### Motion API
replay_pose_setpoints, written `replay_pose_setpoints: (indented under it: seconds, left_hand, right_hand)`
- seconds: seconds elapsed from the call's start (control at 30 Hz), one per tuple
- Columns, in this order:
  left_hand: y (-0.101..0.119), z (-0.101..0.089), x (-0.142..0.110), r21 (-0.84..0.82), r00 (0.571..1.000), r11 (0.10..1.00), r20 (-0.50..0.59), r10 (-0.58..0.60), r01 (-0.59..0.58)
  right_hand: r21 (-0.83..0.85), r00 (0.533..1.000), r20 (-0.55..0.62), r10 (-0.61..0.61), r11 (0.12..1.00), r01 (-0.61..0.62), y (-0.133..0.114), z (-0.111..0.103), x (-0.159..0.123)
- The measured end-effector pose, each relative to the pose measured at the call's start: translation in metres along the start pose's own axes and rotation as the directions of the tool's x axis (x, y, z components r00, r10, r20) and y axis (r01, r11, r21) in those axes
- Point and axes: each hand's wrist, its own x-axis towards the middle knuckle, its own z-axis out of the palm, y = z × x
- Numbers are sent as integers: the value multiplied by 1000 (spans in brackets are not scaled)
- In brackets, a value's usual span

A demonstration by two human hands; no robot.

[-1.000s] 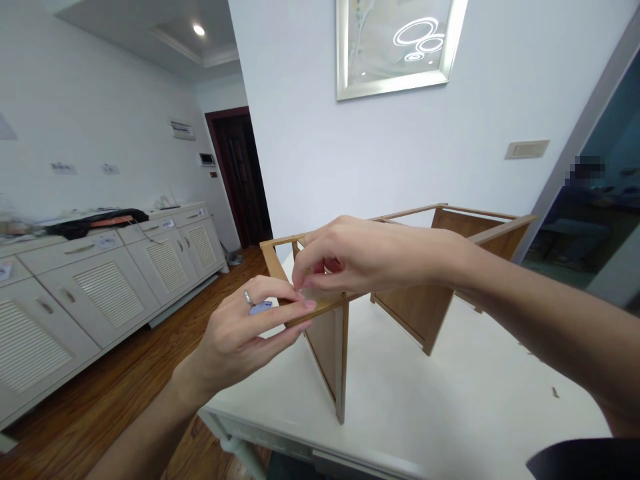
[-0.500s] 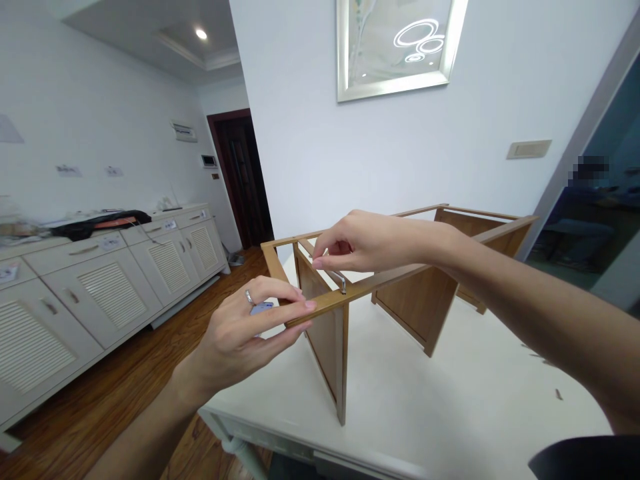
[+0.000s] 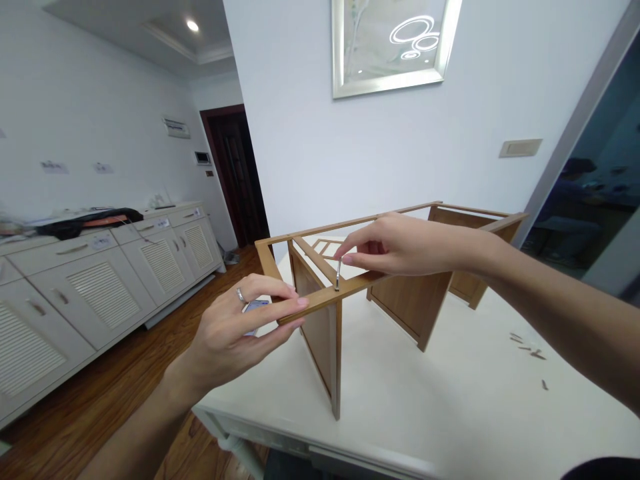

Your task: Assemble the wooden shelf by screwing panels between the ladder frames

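A brown wooden frame with upright panels (image 3: 411,308) stands on a white table (image 3: 400,413). My left hand (image 3: 235,333), wearing a ring, pinches the near left end of the top rail (image 3: 320,298), thumb below and fingers above. My right hand (image 3: 400,245) reaches in from the right above that rail. Between its thumb and fingertips is a small L-shaped hex key (image 3: 339,273), whose lower end meets the rail just above the front panel. Part of the hex key is hidden by the fingers.
Several small screws or dowels (image 3: 527,348) lie on the table at right. Behind the frame rests a slatted wooden piece (image 3: 325,247). White cabinets (image 3: 120,273) line the left wall. A person (image 3: 575,193) sits beyond the doorway at right.
My right hand has moved to the right, and the hex key's arm has swung round with it. My left hand keeps its hold on the rail. The view has shifted slightly.
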Motion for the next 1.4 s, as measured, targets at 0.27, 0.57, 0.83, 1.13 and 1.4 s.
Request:
replay_pose_setpoints:
  seconds: [0.27, 0.57, 0.83, 1.13, 1.4]
  left_hand:
    - [0, 3, -3, 9, 1000, 1000, -17, 2, -2]
    - [1, 3, -3, 0, 1000, 1000, -25, 0, 0]
    - [0, 5, -3, -3, 1000, 1000, -30, -2, 2]
    - [0, 3, -4, 2, 999, 1000, -34, 6, -6]
    - [0, 4, -2, -2, 1000, 1000, -31, -1, 1]
  right_hand:
    - [-105, 993, -109, -47, 994, 36, 1, 4, -16]
    - [-222, 990, -128, -63, 975, 33, -15, 13, -34]
    - [-702, 892, -184, -412, 691, 174, -44, 37, -60]
    - [-850, 743, -170, -647, 478, 221, -60, 53, -63]
    - [-754, 738, -159, -655, 563, 337, -63, 53, -43]
